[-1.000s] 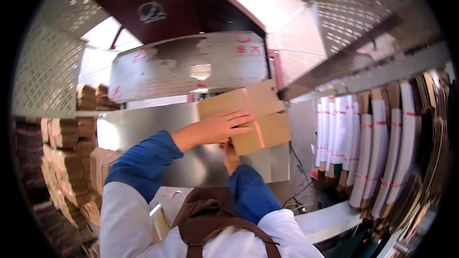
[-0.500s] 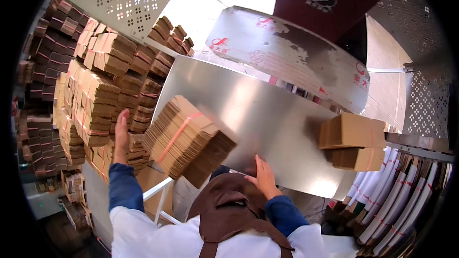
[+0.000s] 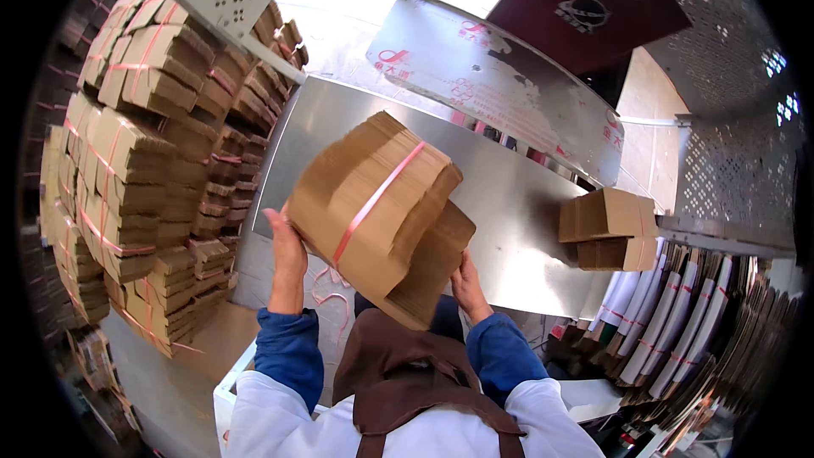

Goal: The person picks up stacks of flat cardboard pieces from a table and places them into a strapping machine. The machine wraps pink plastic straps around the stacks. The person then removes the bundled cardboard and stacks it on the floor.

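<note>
— What have your hands got?

— My left hand (image 3: 287,242) is flat against the left edge of a strapped bundle of folded cardboard (image 3: 373,203); my right hand (image 3: 466,278) cups its lower right corner. It hangs tilted in the air above the metal surface (image 3: 509,203).

— Room around it?

— Open sheet metal to the right, up to a small cardboard stack (image 3: 609,229) at the far edge. On the left, a wall of strapped bundles (image 3: 144,161) stands close.

— Textures?

— Ribbed brown card edges, a slick pink strap (image 3: 373,199), brushed steel.
</note>
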